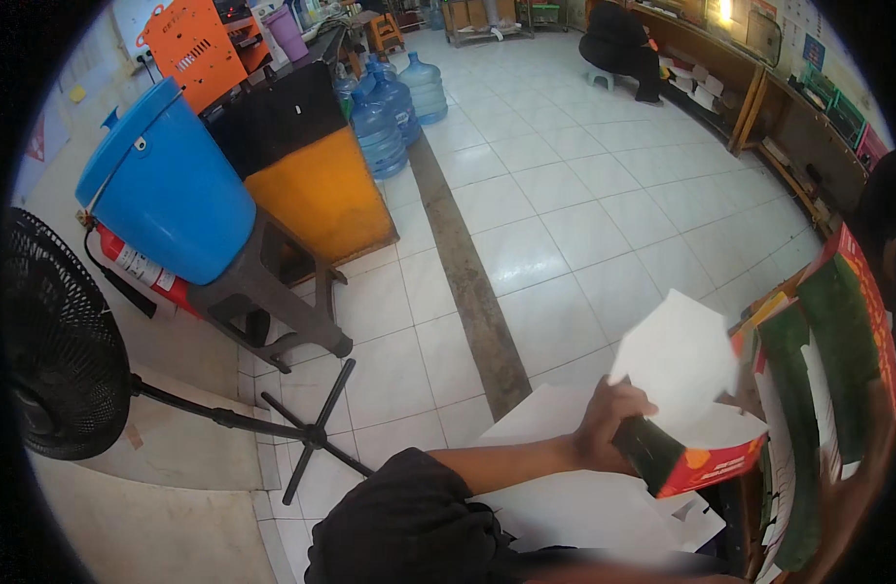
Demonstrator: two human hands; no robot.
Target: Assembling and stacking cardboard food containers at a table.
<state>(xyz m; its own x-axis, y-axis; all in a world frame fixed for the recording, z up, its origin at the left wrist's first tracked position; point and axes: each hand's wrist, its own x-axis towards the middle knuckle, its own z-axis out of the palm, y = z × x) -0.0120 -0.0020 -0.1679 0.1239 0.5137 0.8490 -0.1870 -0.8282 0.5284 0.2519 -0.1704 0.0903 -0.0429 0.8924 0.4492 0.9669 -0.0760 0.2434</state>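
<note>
My left hand (611,420) is closed on the edge of a paperboard carton (709,463), printed red and green outside. The carton's white inner panel (677,355) stands up above my fingers, its edges slightly blurred. My left forearm reaches across from a dark sleeve. At the far right, my right hand (852,492) is dim and smeared, beside a stack of similar red and green cartons (798,380); its fingers do not show clearly. White paperboard sheets (574,511) lie beneath the left forearm.
On the left stand a black fan (64,336), a blue bucket (171,190) on a dark plastic stool (273,282), and a red fire extinguisher (137,263). Large water bottles (380,127) are by an orange and black cabinet (322,195). A person (618,49) sits near the shelves.
</note>
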